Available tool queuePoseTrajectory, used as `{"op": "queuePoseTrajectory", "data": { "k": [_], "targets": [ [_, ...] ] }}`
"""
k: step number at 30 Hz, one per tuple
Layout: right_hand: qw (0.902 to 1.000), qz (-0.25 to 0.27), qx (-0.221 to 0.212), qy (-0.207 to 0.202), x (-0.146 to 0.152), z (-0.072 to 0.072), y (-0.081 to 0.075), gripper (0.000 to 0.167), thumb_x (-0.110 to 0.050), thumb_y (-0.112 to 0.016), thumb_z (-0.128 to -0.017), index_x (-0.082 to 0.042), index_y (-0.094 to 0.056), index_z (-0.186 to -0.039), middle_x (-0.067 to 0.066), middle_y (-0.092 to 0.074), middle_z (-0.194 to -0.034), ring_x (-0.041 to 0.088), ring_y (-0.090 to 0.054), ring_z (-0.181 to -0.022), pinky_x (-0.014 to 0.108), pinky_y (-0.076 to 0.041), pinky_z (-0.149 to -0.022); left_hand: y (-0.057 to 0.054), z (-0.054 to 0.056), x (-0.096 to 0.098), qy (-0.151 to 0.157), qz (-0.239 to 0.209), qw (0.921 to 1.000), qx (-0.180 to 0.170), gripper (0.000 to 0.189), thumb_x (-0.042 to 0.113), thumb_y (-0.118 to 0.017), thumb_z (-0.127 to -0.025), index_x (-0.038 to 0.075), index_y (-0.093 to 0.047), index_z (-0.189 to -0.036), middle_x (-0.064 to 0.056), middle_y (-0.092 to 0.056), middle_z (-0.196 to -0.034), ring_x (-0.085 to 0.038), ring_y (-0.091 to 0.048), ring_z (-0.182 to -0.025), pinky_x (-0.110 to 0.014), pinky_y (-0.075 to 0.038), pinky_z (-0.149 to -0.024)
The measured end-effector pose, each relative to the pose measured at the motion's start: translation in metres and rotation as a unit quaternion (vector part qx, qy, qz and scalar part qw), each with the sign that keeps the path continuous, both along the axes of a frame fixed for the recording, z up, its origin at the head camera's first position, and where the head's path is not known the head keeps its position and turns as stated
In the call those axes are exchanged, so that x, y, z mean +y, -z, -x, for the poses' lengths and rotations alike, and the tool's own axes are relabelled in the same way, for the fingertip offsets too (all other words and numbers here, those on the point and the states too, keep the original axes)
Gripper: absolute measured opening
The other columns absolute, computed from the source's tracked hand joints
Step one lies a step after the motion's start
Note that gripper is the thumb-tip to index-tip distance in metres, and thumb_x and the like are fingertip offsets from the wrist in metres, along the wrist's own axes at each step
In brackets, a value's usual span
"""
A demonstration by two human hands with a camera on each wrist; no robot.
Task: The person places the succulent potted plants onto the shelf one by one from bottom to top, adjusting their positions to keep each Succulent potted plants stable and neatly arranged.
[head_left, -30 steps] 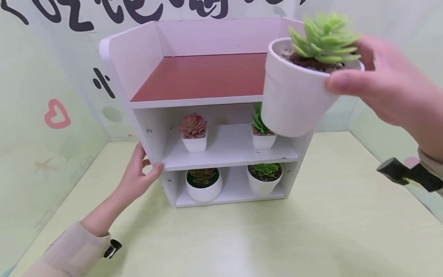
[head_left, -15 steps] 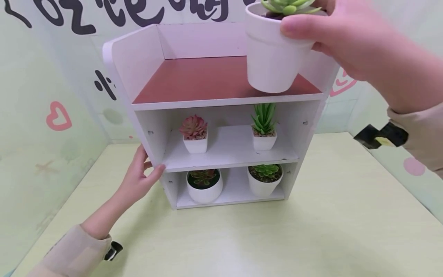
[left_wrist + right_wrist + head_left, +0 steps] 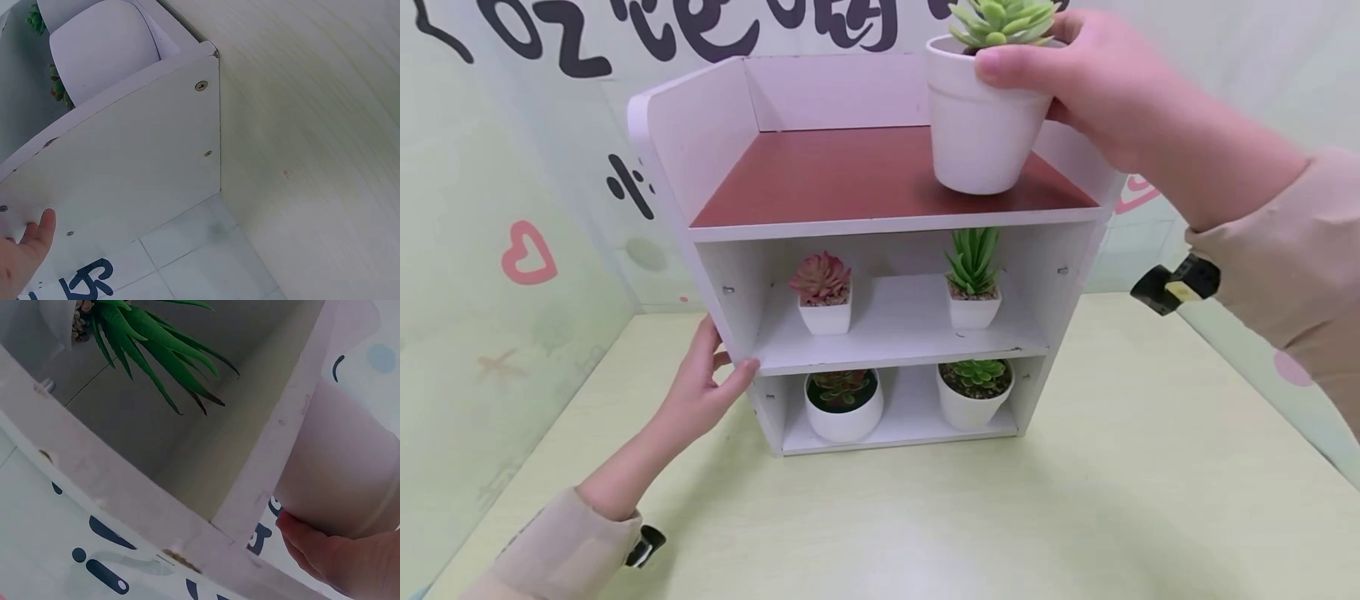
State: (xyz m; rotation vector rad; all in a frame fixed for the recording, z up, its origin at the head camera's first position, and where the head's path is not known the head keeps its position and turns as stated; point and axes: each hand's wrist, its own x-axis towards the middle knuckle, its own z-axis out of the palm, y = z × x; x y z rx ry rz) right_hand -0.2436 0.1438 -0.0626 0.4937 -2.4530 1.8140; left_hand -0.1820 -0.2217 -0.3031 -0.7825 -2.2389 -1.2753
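In the head view my right hand (image 3: pixel 1097 83) grips the rim of a white pot (image 3: pixel 981 125) with a light green succulent (image 3: pixel 1003 21), thumb on the near outside. The pot stands upright over the right part of the brown top board (image 3: pixel 835 175) of a white shelf unit; contact with the board cannot be told. My left hand (image 3: pixel 703 387) rests against the unit's left side panel (image 3: pixel 137 162), its thumb at the front edge. The right wrist view shows my right fingers (image 3: pixel 312 544) beside the pot's lower part, the rest cut off.
A pink succulent (image 3: pixel 822 279) and an aloe-like plant (image 3: pixel 973 267) stand on the middle shelf. On the bottom shelf are a round white pot (image 3: pixel 845 417) and a tapered white pot (image 3: pixel 973 408), both planted. The unit stands on a pale wooden table (image 3: pixel 880 517).
My right hand has carried the potted succulent leftward and up, from in front of the unit's right side to over the top board. My left hand stays on the side panel.
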Motion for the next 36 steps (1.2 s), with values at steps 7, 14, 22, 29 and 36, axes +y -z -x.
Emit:
{"op": "queuePoseTrajectory", "data": {
  "k": [7, 14, 22, 29, 36],
  "targets": [
    [0.9987, 0.004, -0.036, 0.037, -0.007, 0.004, 0.001, 0.054, -0.024, -0.075, -0.074, -0.013, -0.045, -0.118, 0.0, -0.053, -0.114, 0.017, -0.05, -0.104, 0.026, -0.041, -0.092, 0.002, 0.0, 0.0, -0.001, 0.006, 1.0, -0.002, 0.072, -0.015, -0.054, -0.078, 0.001, -0.023, -0.141, -0.002, -0.037, -0.128, -0.003, -0.041, -0.108, -0.005, -0.04, -0.083],
    [0.998, 0.034, -0.041, 0.035, -0.006, 0.003, 0.006, 0.051, -0.023, -0.073, -0.077, -0.013, -0.046, -0.118, 0.001, -0.052, -0.112, 0.018, -0.048, -0.103, 0.027, -0.041, -0.096, 0.002, -0.002, 0.001, -0.001, 0.009, 1.0, -0.004, 0.071, -0.015, -0.053, -0.079, 0.0, -0.023, -0.141, -0.002, -0.036, -0.128, -0.002, -0.04, -0.108, -0.005, -0.04, -0.083],
    [0.9917, 0.118, -0.049, 0.011, -0.007, 0.002, 0.014, 0.047, -0.02, -0.071, -0.078, -0.011, -0.047, -0.117, 0.002, -0.052, -0.114, 0.019, -0.047, -0.105, 0.027, -0.037, -0.099, 0.0, -0.001, 0.002, -0.001, 0.012, 0.9999, -0.004, 0.071, -0.015, -0.053, -0.079, -0.001, -0.022, -0.141, -0.008, -0.036, -0.129, -0.001, -0.039, -0.11, -0.005, -0.04, -0.084],
    [0.9812, 0.179, -0.072, 0.005, -0.009, 0.005, 0.018, 0.049, -0.017, -0.069, -0.08, -0.014, -0.042, -0.12, 0.002, -0.049, -0.119, 0.02, -0.045, -0.111, 0.028, -0.034, -0.103, 0.001, 0.0, 0.001, 0.0, 0.012, 0.9999, 0.0, 0.071, -0.015, -0.053, -0.079, -0.001, -0.021, -0.141, -0.011, -0.036, -0.13, -0.001, -0.037, -0.112, -0.005, -0.04, -0.084],
    [0.9782, 0.193, -0.077, -0.002, -0.01, 0.005, 0.019, 0.043, -0.018, -0.067, -0.082, -0.016, -0.043, -0.117, 0.001, -0.049, -0.12, 0.018, -0.043, -0.113, 0.029, -0.032, -0.104, 0.001, 0.001, 0.0, 0.001, 0.005, 1.0, 0.003, 0.071, -0.015, -0.053, -0.079, -0.001, -0.022, -0.141, -0.006, -0.035, -0.13, -0.002, -0.037, -0.112, -0.006, -0.04, -0.084]
  ]
}}
